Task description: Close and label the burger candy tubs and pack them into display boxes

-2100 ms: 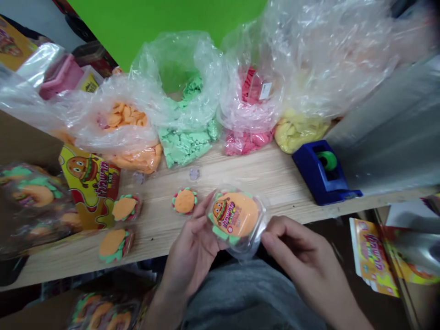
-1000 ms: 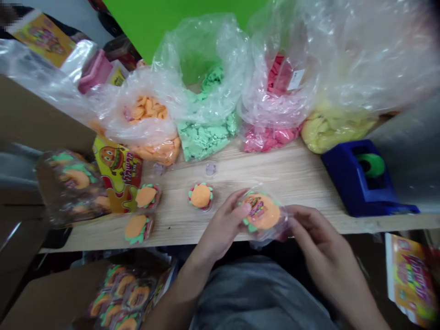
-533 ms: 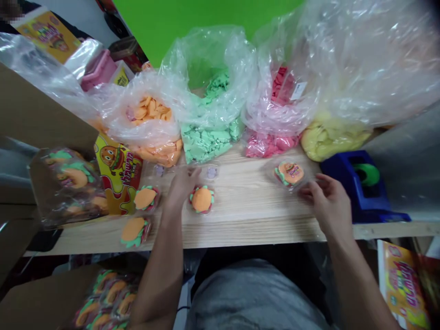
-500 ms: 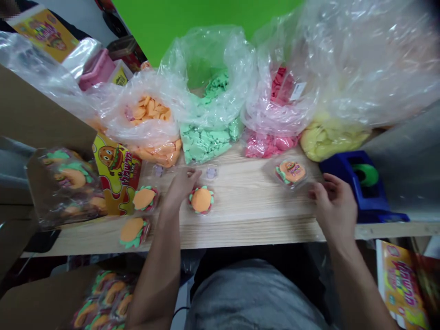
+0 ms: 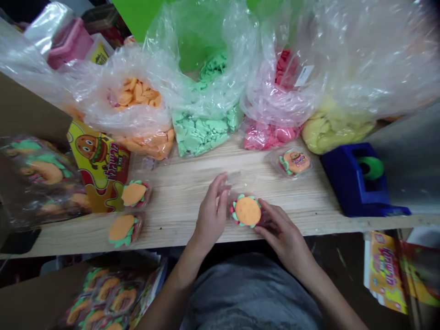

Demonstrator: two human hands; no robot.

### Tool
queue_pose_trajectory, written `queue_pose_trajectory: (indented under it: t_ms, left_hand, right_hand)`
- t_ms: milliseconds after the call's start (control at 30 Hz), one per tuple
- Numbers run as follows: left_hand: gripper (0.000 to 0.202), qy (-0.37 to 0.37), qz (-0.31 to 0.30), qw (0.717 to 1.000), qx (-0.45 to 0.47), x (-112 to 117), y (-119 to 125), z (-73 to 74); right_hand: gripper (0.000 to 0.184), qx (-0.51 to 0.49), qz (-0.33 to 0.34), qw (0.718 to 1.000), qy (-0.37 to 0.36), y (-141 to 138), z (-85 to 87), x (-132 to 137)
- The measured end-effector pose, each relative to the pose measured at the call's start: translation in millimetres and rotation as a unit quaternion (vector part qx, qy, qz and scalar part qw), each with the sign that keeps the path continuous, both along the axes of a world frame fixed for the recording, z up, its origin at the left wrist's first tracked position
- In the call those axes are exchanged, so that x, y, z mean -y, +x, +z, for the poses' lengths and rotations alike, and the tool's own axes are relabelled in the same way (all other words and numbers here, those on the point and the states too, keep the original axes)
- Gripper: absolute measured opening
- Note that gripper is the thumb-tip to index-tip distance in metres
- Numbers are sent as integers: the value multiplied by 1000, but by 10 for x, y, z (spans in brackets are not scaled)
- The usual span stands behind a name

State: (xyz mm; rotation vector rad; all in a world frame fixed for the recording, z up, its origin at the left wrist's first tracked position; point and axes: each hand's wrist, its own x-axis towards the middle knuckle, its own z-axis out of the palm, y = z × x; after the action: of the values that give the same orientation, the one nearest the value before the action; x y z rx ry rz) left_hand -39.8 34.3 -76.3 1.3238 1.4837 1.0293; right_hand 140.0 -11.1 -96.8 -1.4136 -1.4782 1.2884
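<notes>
Along the far edge of a pale wooden counter (image 5: 178,208) sat clear plastic bags of soft moulded pieces: a bag of orange pieces (image 5: 137,98), a bag of mint-green pieces (image 5: 199,135), a bag of pink pieces (image 5: 270,136) and a bag of yellow pieces (image 5: 338,130). A blue tape dispenser (image 5: 350,183) stood at the right end, by the near edge.

Near the middle of the near edge lay a burger-shaped toy (image 5: 247,211), orange with a green and red rim, on the counter between the two hands. The person's left hand (image 5: 210,213) stood on its side just beside the toy, fingers loosely apart, with the fingertips (image 5: 223,183) against a clear plastic cover (image 5: 239,183). The right hand (image 5: 283,233) reached in from the other side, its fingers (image 5: 264,213) together and touching the toy's right rim; whether they pinched it could not be told.

A sealed burger pack (image 5: 294,162) lay beyond, and two more burger toys (image 5: 133,194) sat further left, beside a printed burger card (image 5: 98,160).
</notes>
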Motion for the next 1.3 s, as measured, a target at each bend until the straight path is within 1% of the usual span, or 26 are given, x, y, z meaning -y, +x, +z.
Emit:
queue_pose_trajectory:
  t_ms: [67,100,167,233,267,333,400,467,567,633,733,800,833,967,1033,1100,1133,1200,1267,1300]
  left_hand:
    - [38,72,-7,996,-43,149,-5,-16]
    - [41,88,-15,995,-54,227,-8,-26]
    - [51,101,-43,992,-65,373,-5,-51]
    - [58,105,-69,989,-72,479,18,-79]
    - [61,106,-73,989,-73,510,36,-92]
    - [67,109,-62,990,-71,532,74,-113]
    - [75,117,-54,989,-75,524,103,-134]
    - [79,135,-73,984,-88,527,114,-170]
    - [73,159,-110,975,-109,588,106,-261]
    - [68,171,-114,969,-135,641,99,-329]
    - [66,228,-112,948,-194,674,99,-407]
    - [65,262,-114,932,-224,664,100,-433]
    - [64,267,-116,927,-234,654,99,-439]
    - [60,251,-123,928,-247,635,87,-423]
    - [55,243,-120,926,-264,653,80,-410]
    - [53,230,-100,925,-284,692,74,-400]
    - [55,218,-78,931,-282,716,73,-394]
    - [59,163,-12,957,-240,762,76,-368]
    - [53,80,44,981,-171,793,93,-310]
    - [48,37,61,988,-136,799,107,-270]
  right_hand:
    - [44,-23,-24,999,-3,-34,-22,41]
    - [40,-33,-37,999,-8,-60,-36,65]
    - [38,-55,-68,996,-32,-115,-68,110]
    - [45,-71,-99,991,-57,-157,-94,137]
    - [49,-71,-103,990,-60,-169,-101,141]
    - [50,-58,-87,993,-50,-177,-95,133]
    - [45,-53,-72,995,-34,-175,-63,110]
    - [42,-71,-73,994,-39,-171,-17,84]
    - [39,-122,-90,985,-79,-154,43,50]
    - [35,-175,-96,972,-124,-130,60,34]
    - [28,-244,-107,947,-177,-95,60,20]
    - [23,-260,-122,940,-186,-94,62,18]
    - [21,-259,-131,939,-186,-103,66,19]
    - [21,-251,-178,933,-184,-177,82,32]
    - [26,-258,-209,927,-177,-210,75,39]
    - [34,-255,-228,925,-163,-224,61,42]
    - [38,-248,-231,927,-162,-223,55,42]
    - [44,-233,-220,931,-174,-210,50,42]
    - [46,-225,-205,934,-189,-192,55,45]
    - [46,-222,-199,935,-193,-186,59,48]
